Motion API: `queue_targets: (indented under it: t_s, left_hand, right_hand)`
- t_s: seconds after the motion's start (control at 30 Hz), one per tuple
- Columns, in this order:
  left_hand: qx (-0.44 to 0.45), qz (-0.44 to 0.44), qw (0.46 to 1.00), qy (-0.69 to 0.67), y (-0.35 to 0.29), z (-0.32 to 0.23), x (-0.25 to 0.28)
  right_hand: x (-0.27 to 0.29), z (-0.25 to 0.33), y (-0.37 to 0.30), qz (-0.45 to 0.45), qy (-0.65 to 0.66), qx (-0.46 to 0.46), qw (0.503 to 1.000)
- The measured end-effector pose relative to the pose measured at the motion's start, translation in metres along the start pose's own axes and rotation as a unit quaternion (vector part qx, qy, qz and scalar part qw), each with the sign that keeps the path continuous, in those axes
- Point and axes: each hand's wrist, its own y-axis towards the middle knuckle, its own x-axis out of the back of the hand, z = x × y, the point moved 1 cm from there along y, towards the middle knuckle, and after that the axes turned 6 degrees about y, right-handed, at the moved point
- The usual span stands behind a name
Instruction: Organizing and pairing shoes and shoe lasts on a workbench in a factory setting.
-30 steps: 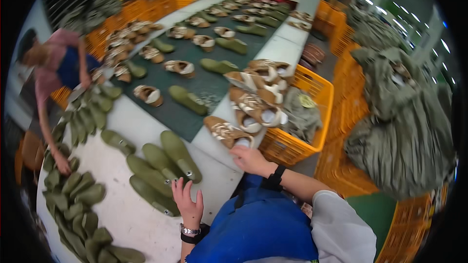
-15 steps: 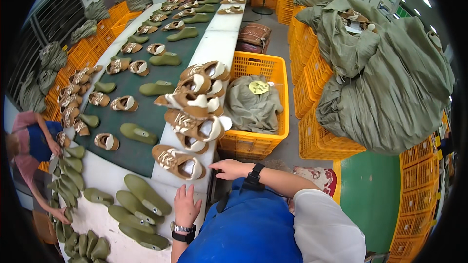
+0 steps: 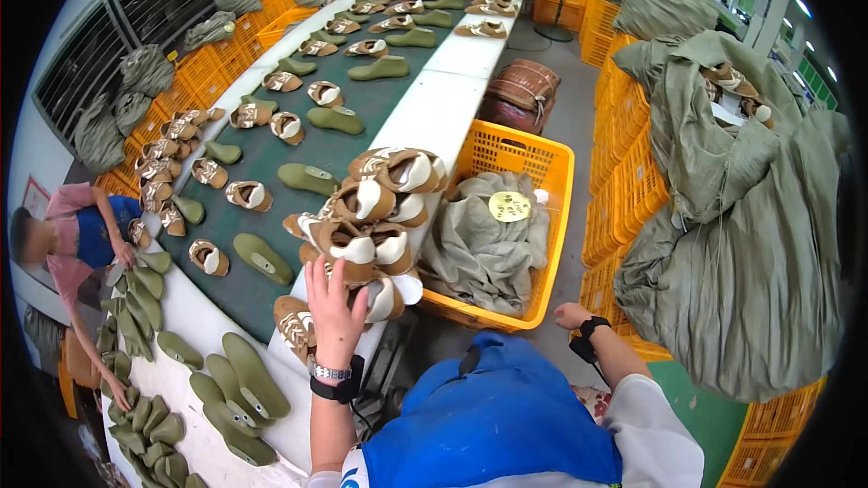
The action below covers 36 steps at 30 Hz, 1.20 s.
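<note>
My left hand (image 3: 334,312) is open, with its fingers spread against the near part of a pile of shoe uppers (image 3: 366,203). These uppers are brown with cream laces and trim, heaped on the white ledge (image 3: 434,81) beside the green conveyor belt (image 3: 231,235). One nearer upper (image 3: 294,325) lies partly hidden behind this hand. Away to the right, my right hand (image 3: 571,314) hangs by the front right corner of a yellow crate (image 3: 553,262). Its fingers look curled in, with nothing visible in them.
Grey-green cloth (image 3: 493,244) fills the crate. Olive shoe lasts (image 3: 258,375) lie on the white table at left, where a co-worker in pink (image 3: 77,217) reaches over more lasts. Stacked yellow crates under a large draped cloth (image 3: 732,307) stand to the right.
The view has turned right. My left hand has moved forward from the table onto the pile of uppers. My right hand has drawn away from the nearest upper, out to the crate's right side.
</note>
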Motion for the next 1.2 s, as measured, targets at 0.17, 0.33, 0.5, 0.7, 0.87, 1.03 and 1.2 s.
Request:
queue_targets:
  t_s: [0.17,0.33,0.5,0.7,0.87,1.03,1.2]
  left_hand:
    - [-0.077,0.082,0.973,-0.203,0.009,-0.053,-0.023]
    - [-0.192,0.466,0.827,-0.249,-0.022,-0.075,-0.106]
    - [-0.157,0.407,0.884,-0.166,-0.038,-0.083,-0.222]
    - [-0.004,0.506,0.857,-0.095,-0.044,-0.086,-0.321]
    - [0.015,0.597,0.801,-0.031,-0.044,-0.094,-0.357]
    - [0.066,0.662,0.746,0.022,-0.043,-0.11,-0.407]
    - [-0.075,0.769,0.623,0.12,-0.052,-0.093,-0.495]
  right_hand:
    - [-0.005,-0.016,-0.001,-0.024,0.081,-0.063,0.994]
    - [-0.035,0.006,-0.023,-0.005,0.199,-0.05,0.979]
    - [-0.051,-0.015,-0.079,-0.003,0.244,-0.07,0.967]
    - [-0.048,-0.069,-0.159,-0.059,0.309,-0.263,0.912]
    - [-0.003,-0.123,-0.171,-0.081,0.205,-0.192,0.956]
    - [0.109,-0.15,-0.163,-0.157,0.221,-0.112,0.956]
    - [0.187,-0.169,-0.192,-0.233,0.299,-0.065,0.923]
